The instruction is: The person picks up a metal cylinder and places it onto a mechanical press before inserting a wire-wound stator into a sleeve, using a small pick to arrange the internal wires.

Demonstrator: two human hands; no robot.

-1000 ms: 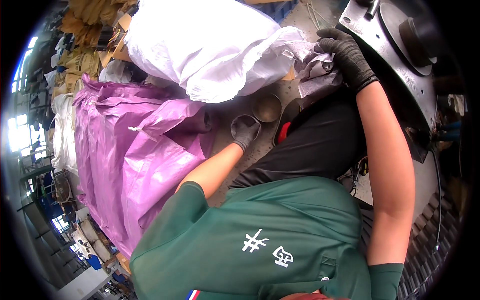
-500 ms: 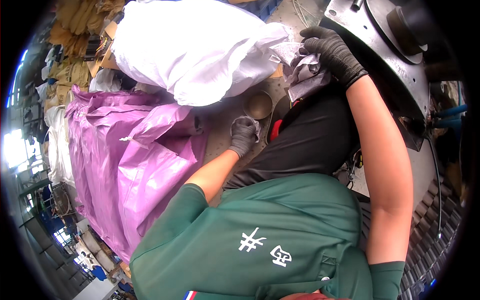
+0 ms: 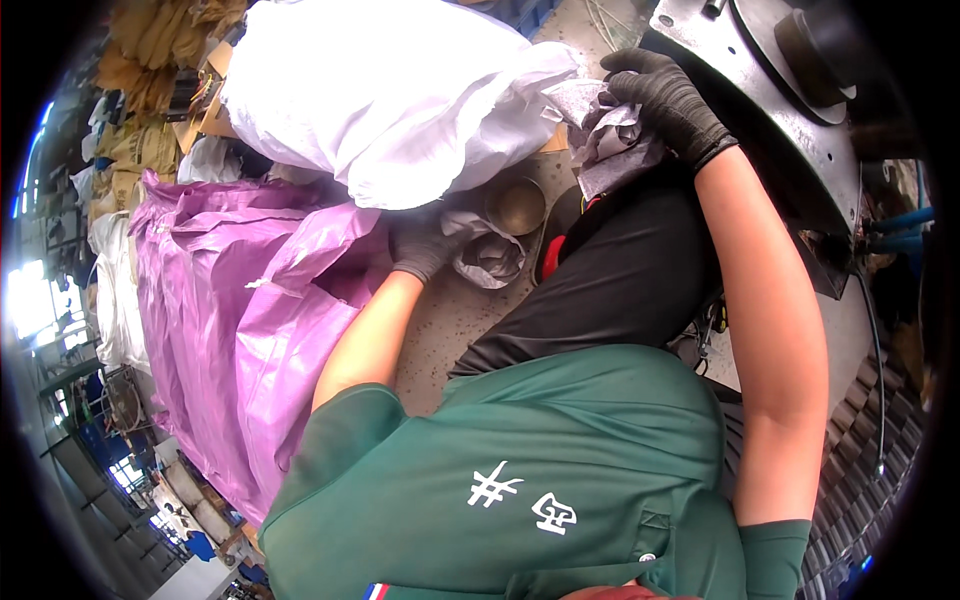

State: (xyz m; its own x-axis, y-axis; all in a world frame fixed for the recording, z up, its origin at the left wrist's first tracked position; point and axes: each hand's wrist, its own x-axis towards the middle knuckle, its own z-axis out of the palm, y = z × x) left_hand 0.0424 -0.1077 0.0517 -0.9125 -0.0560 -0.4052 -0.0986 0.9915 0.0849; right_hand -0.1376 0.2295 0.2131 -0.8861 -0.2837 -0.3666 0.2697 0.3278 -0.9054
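My right hand, in a dark grey knitted glove, is closed round a crumpled sheet of greyish paper above my right leg. The sheet hangs down from my fingers. My left hand, gloved in grey, is low by the floor between the purple sack and the white sack. Its fingers are hidden and smeared. Right beside it lies a second crumpled paper, rolled open like a hollow wad. A round brass-coloured metal piece stands just behind that paper.
At the right, a heavy metal machine base with a round column rises close to my right hand. My black-trousered leg lies between both hands. Cardboard and brown sacks are piled at the far left.
My left hand has moved left, toward the purple sack. The lower paper, earlier bunched under that hand, now shows spread open beside it. My right hand has hardly moved.
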